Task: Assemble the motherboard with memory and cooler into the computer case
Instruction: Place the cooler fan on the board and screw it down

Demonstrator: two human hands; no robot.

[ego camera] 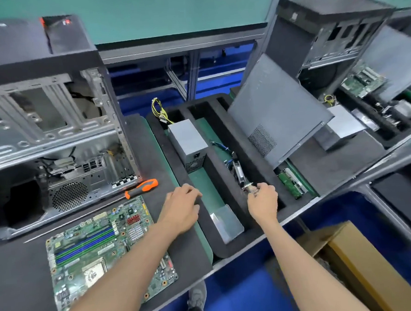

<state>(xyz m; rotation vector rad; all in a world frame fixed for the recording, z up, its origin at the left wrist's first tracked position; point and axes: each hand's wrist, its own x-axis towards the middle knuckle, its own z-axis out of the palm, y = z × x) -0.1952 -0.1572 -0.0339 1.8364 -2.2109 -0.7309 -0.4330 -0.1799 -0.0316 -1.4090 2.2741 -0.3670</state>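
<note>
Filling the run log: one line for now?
left hand: resting on foam tray | right hand: gripping small metal part | motherboard: on mat

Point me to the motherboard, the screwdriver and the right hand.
motherboard (104, 248), head view, on the blue and green memory slots.
screwdriver (144, 186), head view, on the orange handle.
right hand (262, 201), head view, on the back of the hand.

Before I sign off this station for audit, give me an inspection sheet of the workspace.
Surface: dark bench mat.
Job's things: motherboard lies flat on the mat; open computer case behind it.
Clutter: orange-handled screwdriver; foam tray holding a power supply and a side panel.
Hands: left hand rests on the tray edge; right hand grips a small metal part.
Cables: yellow-black bundle at the power supply.
Surroundings: second case; cardboard box.
</note>
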